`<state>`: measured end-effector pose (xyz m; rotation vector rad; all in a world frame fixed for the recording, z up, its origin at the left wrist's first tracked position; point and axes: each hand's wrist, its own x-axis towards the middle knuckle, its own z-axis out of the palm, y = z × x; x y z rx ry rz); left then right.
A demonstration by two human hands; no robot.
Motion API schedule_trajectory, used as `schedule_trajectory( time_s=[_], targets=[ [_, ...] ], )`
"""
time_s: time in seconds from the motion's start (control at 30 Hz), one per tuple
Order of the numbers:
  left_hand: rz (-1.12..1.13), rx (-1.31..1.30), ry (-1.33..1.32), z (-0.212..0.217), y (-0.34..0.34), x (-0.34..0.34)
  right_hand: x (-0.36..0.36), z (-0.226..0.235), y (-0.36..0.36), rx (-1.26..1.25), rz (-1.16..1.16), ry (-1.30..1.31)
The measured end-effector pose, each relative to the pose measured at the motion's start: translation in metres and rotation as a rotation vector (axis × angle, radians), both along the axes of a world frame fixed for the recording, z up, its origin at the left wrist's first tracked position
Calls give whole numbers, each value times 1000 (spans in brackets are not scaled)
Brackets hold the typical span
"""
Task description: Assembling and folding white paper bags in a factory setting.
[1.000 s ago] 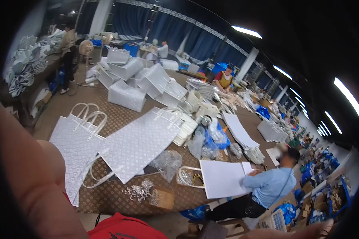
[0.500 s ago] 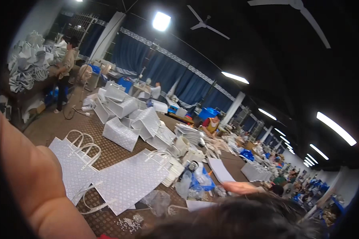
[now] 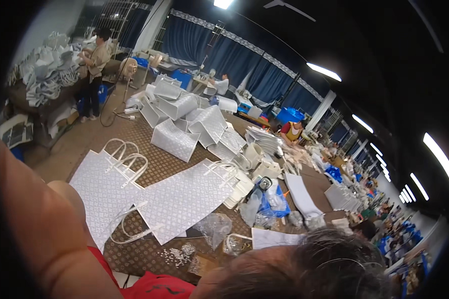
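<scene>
At the left edge my left hand (image 3: 40, 214) looms large, wrist creased, very near the camera; its fingers are out of sight. My right hand is not in view. Beyond the left hand lie flat white patterned handbag panels (image 3: 102, 182) with white looped handles (image 3: 129, 162). A second patterned panel (image 3: 184, 199) rests to their right, its handles at the far end. Small shiny pieces (image 3: 177, 255) are scattered on the brown patterned table covering (image 3: 134, 254), beside a crumpled clear plastic bag (image 3: 214, 229).
Part of a head with dark hair (image 3: 329, 264) and a red garment (image 3: 157, 285) fill the lower edge. Stacked white bag bodies (image 3: 177, 139) stand farther back, near a blue tray (image 3: 279, 202). One co-worker (image 3: 95, 70) stands far left; another (image 3: 294, 132) works at right.
The view has shifted, so the table and bag panels sit farther right. More of the red garment shows at the bottom. The left hand stays at the left edge.
</scene>
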<state>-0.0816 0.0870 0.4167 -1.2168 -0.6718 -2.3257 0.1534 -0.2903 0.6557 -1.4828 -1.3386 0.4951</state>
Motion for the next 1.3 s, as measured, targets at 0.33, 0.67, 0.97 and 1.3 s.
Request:
schedule_trajectory(
  time_s=[0.33, 0.67, 0.97, 1.3],
  targets=[
    [169, 69, 408, 61, -11, -51, 66, -93, 1, 341, -5, 205],
    [160, -66, 645, 4, -26, -58, 64, -184, -27, 416, -222, 194],
    [126, -72, 464, -24, -2, 2, 81, -157, -36, 634, -364, -223],
    [-70, -22, 583, -34, 4, 93, 61, -205, -95, 745, -762, -484]
  ],
)
